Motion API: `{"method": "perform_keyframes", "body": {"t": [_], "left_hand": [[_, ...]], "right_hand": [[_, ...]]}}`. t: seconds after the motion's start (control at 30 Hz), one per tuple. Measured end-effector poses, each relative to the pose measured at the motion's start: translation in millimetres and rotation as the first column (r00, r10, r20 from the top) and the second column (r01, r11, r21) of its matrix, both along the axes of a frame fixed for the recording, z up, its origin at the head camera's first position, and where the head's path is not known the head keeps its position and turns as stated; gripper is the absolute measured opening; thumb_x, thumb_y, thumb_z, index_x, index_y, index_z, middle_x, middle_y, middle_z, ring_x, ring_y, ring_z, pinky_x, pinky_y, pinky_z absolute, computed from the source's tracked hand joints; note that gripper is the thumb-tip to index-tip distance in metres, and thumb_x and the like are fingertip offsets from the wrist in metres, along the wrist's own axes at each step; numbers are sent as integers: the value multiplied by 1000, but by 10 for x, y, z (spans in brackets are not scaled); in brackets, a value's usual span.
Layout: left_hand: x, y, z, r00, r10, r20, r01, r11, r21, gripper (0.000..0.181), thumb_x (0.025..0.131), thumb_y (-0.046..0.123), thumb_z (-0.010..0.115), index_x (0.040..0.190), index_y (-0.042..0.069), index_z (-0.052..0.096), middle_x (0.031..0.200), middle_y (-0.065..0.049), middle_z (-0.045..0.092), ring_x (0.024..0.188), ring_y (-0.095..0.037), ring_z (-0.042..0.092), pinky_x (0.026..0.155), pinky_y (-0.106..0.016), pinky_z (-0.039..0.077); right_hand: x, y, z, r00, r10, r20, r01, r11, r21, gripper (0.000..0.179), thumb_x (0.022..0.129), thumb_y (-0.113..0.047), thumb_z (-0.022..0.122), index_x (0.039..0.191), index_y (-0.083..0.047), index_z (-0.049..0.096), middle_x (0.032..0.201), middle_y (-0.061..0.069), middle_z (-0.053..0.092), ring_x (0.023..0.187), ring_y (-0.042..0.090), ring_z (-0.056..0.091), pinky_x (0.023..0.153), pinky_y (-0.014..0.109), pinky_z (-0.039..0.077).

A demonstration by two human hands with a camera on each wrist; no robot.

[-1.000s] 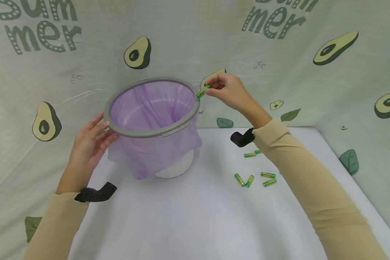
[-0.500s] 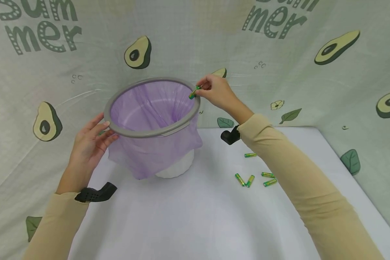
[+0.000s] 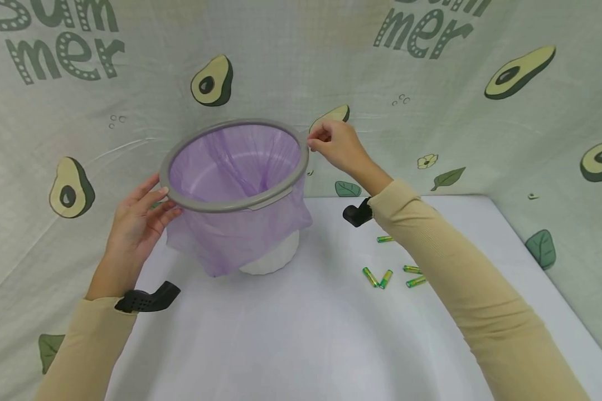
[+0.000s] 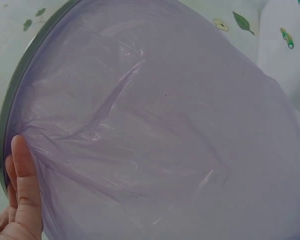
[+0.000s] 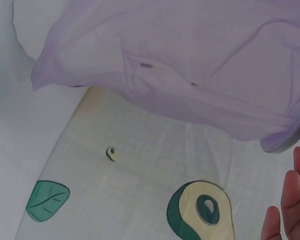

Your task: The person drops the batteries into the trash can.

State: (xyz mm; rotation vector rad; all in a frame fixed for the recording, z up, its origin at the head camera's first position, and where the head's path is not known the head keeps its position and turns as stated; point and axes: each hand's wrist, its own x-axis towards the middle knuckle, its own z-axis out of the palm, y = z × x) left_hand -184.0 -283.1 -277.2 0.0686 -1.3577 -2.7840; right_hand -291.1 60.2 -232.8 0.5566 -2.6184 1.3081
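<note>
A round wastebasket with a grey rim point(image 3: 210, 207) stands on the table, lined with a translucent purple bin bag point(image 3: 236, 239) that hangs over its outside. My left hand point(image 3: 137, 225) holds the rim at the left side, thumb on the ring and fingers against the bag below; the left wrist view shows these fingers point(image 4: 26, 175) on the folded plastic. My right hand point(image 3: 340, 146) is at the rim's right edge with fingers loosely bent, and no battery shows in it. In the right wrist view its fingertips point(image 5: 291, 187) are beside the rim. The inside bottom of the wastebasket is hidden.
Several green-and-yellow batteries lie on the white table point(image 3: 291, 340) at the right, among them a battery point(image 3: 369, 277) touching another battery point(image 3: 386, 279). My right sleeve point(image 3: 461, 278) covers part of this area. Behind hangs an avocado-print curtain point(image 3: 281, 67).
My right hand moved left to the rim with a battery, then let it go over the wastebasket; the battery is out of sight. My left hand has stayed in place.
</note>
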Motion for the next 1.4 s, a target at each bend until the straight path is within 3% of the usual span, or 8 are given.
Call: {"method": "perform_keyframes", "body": {"t": [0.5,0.77,1.07,1.4], "left_hand": [[7,26,5,1000,3,-7,-3,1000,-14,41,88,-6,57,125,9,52,115,-6,48,75,-21,62,66,-30,58],[0,27,1,1000,0,-1,0,1000,-1,40,87,-6,57,124,9,52,113,-7,49,74,-22,62,65,-30,58],[-5,19,-2,1000,-1,-6,1,1000,6,42,88,-6,57,126,9,50,113,-8,49,73,-22,62,65,-31,58],[-1,23,0,1000,1,-6,-1,1000,12,43,88,-6,57,128,9,49,112,-8,50,73,-23,62,64,-32,58]], "right_hand": [[57,392,-278,996,-34,83,34,999,2,17,90,-16,59,100,-2,63,95,13,65,86,20,58,77,28,45],[107,679,-479,989,-15,148,16,1000,-4,30,91,-21,59,114,-3,60,109,15,62,98,22,56,86,33,47],[275,1044,-708,981,36,192,-47,998,52,43,93,-28,57,127,-2,52,121,18,58,111,29,52,95,47,43],[492,1495,-941,971,-18,236,-14,991,132,52,92,-35,57,133,-6,47,125,18,56,113,30,50,92,49,41]]}}
